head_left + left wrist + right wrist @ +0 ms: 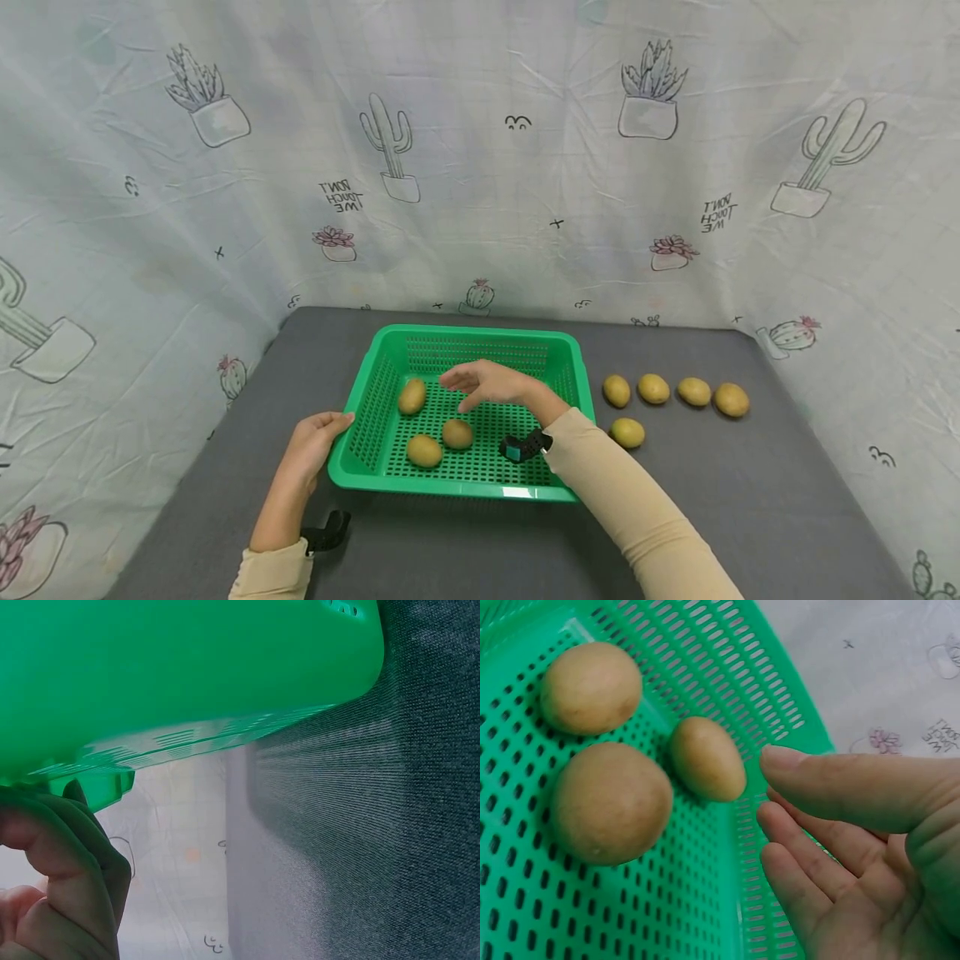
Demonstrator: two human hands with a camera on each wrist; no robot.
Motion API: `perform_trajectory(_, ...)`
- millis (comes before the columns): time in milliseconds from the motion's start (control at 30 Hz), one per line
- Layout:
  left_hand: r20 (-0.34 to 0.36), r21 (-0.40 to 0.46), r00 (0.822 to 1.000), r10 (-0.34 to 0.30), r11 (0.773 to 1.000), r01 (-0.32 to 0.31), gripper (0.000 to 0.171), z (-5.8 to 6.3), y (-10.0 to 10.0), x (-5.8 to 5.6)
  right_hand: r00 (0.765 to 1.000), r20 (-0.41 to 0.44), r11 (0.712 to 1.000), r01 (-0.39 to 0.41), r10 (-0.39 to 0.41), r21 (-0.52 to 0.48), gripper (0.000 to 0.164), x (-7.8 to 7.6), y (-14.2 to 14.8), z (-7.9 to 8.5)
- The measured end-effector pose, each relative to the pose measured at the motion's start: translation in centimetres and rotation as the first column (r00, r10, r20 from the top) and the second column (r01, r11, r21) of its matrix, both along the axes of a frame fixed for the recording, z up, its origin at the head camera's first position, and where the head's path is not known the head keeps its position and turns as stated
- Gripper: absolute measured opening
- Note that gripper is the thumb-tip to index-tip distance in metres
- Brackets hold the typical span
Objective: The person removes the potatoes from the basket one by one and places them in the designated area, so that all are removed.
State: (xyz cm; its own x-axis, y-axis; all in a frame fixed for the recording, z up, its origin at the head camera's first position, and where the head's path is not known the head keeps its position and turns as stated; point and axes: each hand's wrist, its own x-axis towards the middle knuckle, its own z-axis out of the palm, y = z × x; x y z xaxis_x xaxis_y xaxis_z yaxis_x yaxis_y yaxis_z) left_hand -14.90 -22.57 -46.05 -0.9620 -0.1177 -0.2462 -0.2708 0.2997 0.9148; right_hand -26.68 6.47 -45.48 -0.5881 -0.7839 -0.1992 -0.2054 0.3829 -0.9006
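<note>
A green plastic basket (480,485) with slotted walls stands on the grey table. My left hand (317,442) grips its left rim, thumb over the top and fingers curled beneath, as the left wrist view shows. Over the basket hovers my right hand (491,385), holding nothing, fingers extended and thumb apart from them. Inside the basket lie three potatoes: one potato (412,397) near the left wall, another potato (424,451) nearer the front, and a browner potato (457,433) below the right hand. The right wrist view shows the fingertips apart from the potatoes.
Right of the basket, a row of several potatoes (654,389) lies on the grey tabletop (750,492). One more potato (627,432) sits in front of that row, close to the basket's right side. A cactus-print curtain (480,167) hangs behind and on both sides.
</note>
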Motion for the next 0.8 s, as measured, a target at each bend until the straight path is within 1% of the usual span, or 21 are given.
perform_trajectory(200, 0.002, -0.018, 1.0, -0.002, 1.0, 0.002, 0.043, 0.0, 0.0, 0.0, 0.997, -0.018, 0.995, -0.07, 0.072, 0.071, 0.056, 0.0, -0.5, -0.9)
perform_trajectory(400, 0.004, -0.016, 1.0, 0.004, 1.0, -0.004, 0.043, 0.0, 0.1, 0.0, 0.992, -0.042, 0.983, -0.109, 0.117, 0.15, 0.059, 0.2, -0.8, -1.2)
perform_trajectory(567, 0.005, -0.005, 1.0, 0.013, 1.0, -0.013, 0.043, 0.0, 0.1, 0.0, 0.989, -0.028, 0.975, -0.138, 0.145, 0.172, 0.06, 0.3, -0.8, -1.4)
perform_trajectory(800, 0.004, -0.012, 1.0, 0.014, 1.0, -0.014, 0.043, 0.1, 0.2, 0.1, 0.978, -0.053, 0.957, -0.187, 0.203, 0.223, 0.061, 0.1, -0.9, -1.8)
